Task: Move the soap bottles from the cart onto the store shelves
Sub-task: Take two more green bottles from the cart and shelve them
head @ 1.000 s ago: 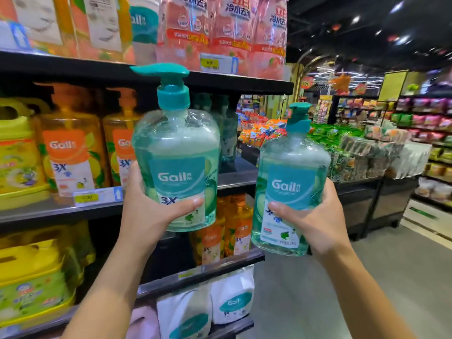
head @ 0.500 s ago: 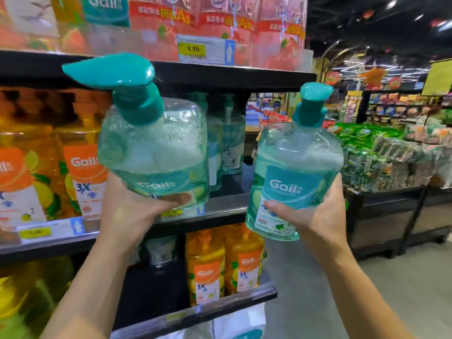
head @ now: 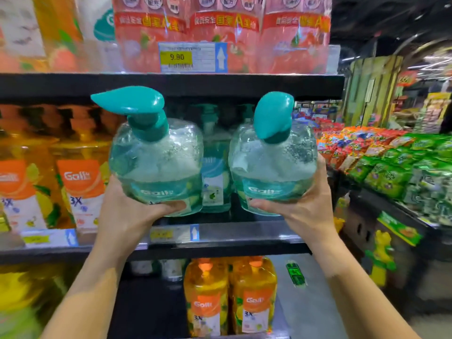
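Two thumbs lie flat and low on the labels, the left thumb and the right thumb. The other fingers go round the back, where I cannot see them. So the left hand grips the left bottle and the right hand grips the right bottle, each from below. Both bottles are tilted, with the pump tops leaning toward the camera. They hang in the air just above the front edge of the shelf and do not stand on it yet.

Between them, at 12 o'clock, a green bottle of the same kind stands deeper on the shelf. Orange bottles stand at 9 o'clock.

The step in hand, I judge, is to set both bottles down. To do it well, bring each one upright first, because the pumps are near the upper shelf at 12 o'clock. Go in low and put each base down flat, one at 11 o'clock and one at 1 o'clock of the standing bottle, labels to the front. Foam inside suggests the liquid is moving, so go slowly. Let go only when each base rests fully.
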Available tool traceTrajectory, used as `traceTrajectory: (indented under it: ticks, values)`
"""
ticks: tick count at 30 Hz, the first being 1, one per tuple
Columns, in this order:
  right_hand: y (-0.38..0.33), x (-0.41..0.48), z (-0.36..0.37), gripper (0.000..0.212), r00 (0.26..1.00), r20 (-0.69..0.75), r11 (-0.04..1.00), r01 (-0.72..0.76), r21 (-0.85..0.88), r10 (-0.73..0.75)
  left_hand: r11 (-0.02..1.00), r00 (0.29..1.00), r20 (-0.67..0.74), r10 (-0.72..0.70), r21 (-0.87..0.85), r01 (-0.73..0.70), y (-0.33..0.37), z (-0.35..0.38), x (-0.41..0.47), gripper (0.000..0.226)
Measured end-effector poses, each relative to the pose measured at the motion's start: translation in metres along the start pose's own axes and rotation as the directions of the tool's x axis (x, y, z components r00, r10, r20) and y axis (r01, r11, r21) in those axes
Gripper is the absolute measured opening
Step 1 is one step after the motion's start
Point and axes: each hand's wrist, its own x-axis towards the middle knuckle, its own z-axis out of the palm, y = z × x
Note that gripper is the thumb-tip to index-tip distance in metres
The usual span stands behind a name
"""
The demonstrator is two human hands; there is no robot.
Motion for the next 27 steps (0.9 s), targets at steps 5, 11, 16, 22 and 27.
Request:
traceTrajectory:
  ticks: [5, 11, 16, 22, 27]
  values:
    - [0.013, 0.003, -0.002, 0.114, 0.996, 0.061, 0.977, -0.051, -0.208, 0.065, 0.991, 0.995, -0.057, -0.085, 0.1, 0.091, 0.0, 0.004, -0.002, 0.097]
    - [0.013, 0.012, -0.004, 0.097, 0.976, 0.069, 0.946, -0.183, -0.266, 0.209, 0.983, 0.979, -0.123, -0.164, 0.061, 0.173, -0.003, 0.005, -0.004, 0.08]
    - [0.022, 0.02, -0.004, 0.094, 0.937, 0.062, 0.91, -0.316, -0.266, 0.344, 0.974, 0.972, -0.106, -0.21, 0.058, 0.217, -0.008, 0.008, -0.003, 0.094]
    - [0.026, 0.024, -0.004, 0.09, 0.912, 0.127, 0.888, -0.334, -0.316, 0.389, 0.953, 0.968, -0.128, -0.216, 0.188, 0.237, -0.01, 0.008, -0.005, 0.091]
    - [0.017, 0.025, 0.002, 0.057, 0.907, 0.163, 0.894, -0.327, -0.307, 0.387, 0.946, 0.968, -0.158, -0.193, 0.234, 0.226, -0.009, 0.009, -0.003, 0.103]
